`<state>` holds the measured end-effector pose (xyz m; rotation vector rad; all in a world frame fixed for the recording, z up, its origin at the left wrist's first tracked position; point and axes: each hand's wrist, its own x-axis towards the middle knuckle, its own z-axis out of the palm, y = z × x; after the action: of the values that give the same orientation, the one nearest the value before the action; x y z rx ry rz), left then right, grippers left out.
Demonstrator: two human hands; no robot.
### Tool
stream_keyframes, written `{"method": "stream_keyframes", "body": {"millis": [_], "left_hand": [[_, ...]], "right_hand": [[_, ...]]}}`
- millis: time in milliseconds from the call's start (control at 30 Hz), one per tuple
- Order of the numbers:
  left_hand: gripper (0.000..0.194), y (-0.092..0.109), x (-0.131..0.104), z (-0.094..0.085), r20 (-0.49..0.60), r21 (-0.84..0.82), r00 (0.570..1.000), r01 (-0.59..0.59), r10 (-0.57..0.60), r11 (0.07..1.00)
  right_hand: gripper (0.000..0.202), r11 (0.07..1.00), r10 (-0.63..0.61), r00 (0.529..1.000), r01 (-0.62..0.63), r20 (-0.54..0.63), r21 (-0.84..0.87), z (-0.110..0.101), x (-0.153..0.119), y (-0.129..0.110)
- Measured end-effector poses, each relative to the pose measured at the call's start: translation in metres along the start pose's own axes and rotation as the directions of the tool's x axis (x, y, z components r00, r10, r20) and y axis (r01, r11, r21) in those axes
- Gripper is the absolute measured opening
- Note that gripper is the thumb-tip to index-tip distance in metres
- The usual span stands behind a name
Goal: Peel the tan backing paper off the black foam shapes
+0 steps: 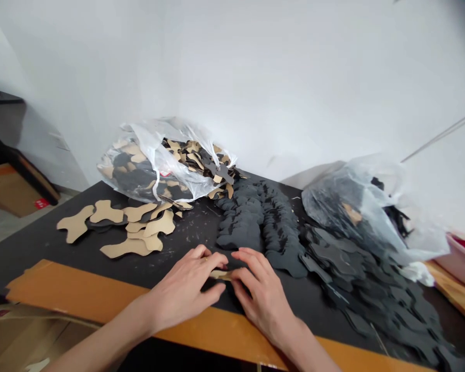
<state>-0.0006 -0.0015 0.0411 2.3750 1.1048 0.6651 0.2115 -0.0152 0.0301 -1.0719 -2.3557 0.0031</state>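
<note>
Nr orange tbl edge (194,328), 1 tan pc (220,275) is held btwn L hand (188,284) & R hand (261,289); bare tabletop (196,230) seen beyond, w/ 2 bags (145,163) (366,204), 2 dk rows (240,219) (284,232).

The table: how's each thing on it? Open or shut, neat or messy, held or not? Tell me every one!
Small piece: seemingly held at both ends.
Left hand: bent, at the piece's left end.
Right hand: bent, at its right end.
Tan pieces: flat, loose, some overlapping.
Left bag: open, pieces spilling out.
Black pieces: overlapping in rows.
Dark pile: messy, overlapping.
Right bag: slumped, things inside.
</note>
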Motion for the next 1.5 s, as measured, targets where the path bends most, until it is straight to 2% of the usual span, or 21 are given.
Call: {"method": "stream_keyframes", "body": {"millis": [100,233,333,433,533,600,667,733,767,900,1100,1500], "left_hand": [[0.029,-0.002,-0.003,0.001,0.013,0.012,1.0,-0.017,0.017,1.0],[0.021,-0.005,-0.003,0.005,0.045,-0.004,0.999,-0.029,0.029,1.0],[0.03,-0.009,-0.003,0.006,0.067,-0.02,0.997,-0.023,0.024,1.0],[0.03,-0.011,-0.004,0.006,0.082,-0.032,0.997,0.0,0.002,0.999],[0.029,-0.013,-0.005,0.005,0.103,-0.043,0.995,0.017,-0.013,0.999],[0.03,-0.014,-0.006,0.004,0.115,-0.062,0.993,0.027,-0.02,0.998],[0.032,-0.016,-0.007,0.003,0.132,-0.083,0.991,0.037,-0.026,0.996],[0.032,-0.017,-0.007,0.002,0.15,-0.095,0.988,0.041,-0.027,0.995],[0.032,-0.018,-0.006,0.001,0.157,-0.096,0.987,0.038,-0.022,0.995],[0.031,-0.018,-0.005,0.0,0.158,-0.08,0.987,-0.018,0.03,0.997],[0.025,-0.02,-0.004,0.002,0.158,-0.037,0.982,-0.1,0.104,0.994],[0.023,-0.024,-0.007,0.009,0.12,0.004,0.98,-0.163,0.161,0.987]], "right_hand": [[0.015,0.996,0.02,1.0,-0.021,0.007,0.083,-0.005,-0.001,-0.002],[0.017,0.991,-0.025,0.998,0.016,0.064,0.136,-0.02,-0.008,-0.008],[0.017,0.981,-0.012,0.992,-0.014,0.129,0.193,-0.045,-0.014,-0.016],[0.009,0.926,-0.002,0.971,-0.089,0.239,0.367,-0.074,-0.02,-0.022],[0.034,0.828,0.036,0.97,-0.163,0.24,0.536,-0.087,-0.028,-0.018],[0.032,0.853,0.154,0.968,-0.231,0.197,0.469,-0.079,-0.032,-0.009],[0.015,0.896,0.273,0.952,-0.305,0.141,0.322,-0.062,-0.033,0.001],[0.032,0.918,0.294,0.947,-0.318,0.132,0.238,-0.041,-0.031,0.011],[0.037,0.926,0.277,0.952,-0.301,0.13,0.229,-0.032,-0.029,0.014],[0.027,0.946,0.147,0.983,-0.172,0.106,0.275,-0.012,-0.024,0.021],[0.026,0.979,0.006,0.998,-0.019,0.067,0.202,-0.011,-0.028,0.025],[0.022,0.997,-0.065,0.995,0.061,0.071,0.057,-0.009,-0.027,0.025]]}}
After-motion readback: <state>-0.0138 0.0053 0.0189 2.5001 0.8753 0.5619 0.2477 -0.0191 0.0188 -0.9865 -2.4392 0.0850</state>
